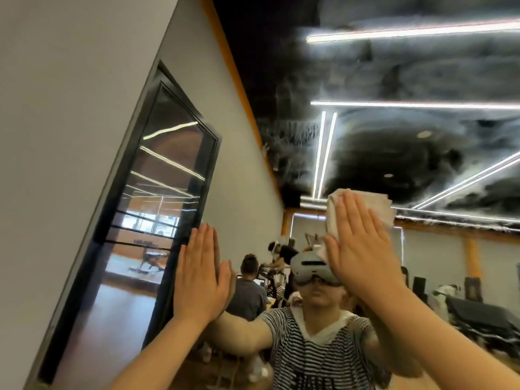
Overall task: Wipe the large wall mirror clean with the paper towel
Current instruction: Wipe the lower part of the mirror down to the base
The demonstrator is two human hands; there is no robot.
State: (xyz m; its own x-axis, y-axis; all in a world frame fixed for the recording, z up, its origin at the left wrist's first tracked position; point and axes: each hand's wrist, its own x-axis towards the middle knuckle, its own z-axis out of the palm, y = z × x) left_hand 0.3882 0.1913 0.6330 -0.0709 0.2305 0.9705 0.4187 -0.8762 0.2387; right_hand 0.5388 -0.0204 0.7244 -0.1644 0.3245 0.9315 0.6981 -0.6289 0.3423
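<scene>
Mirror glass: paper towel under right hand.

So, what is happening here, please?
A person is wiping the large wall mirror with a paper towel. The right hand presses the towel flat against the glass with straight fingers, high up. The left hand rests flat on the mirror near its left edge and holds nothing. Hazy smears show on the glass above the towel, so the wiping looks unfinished.
</scene>
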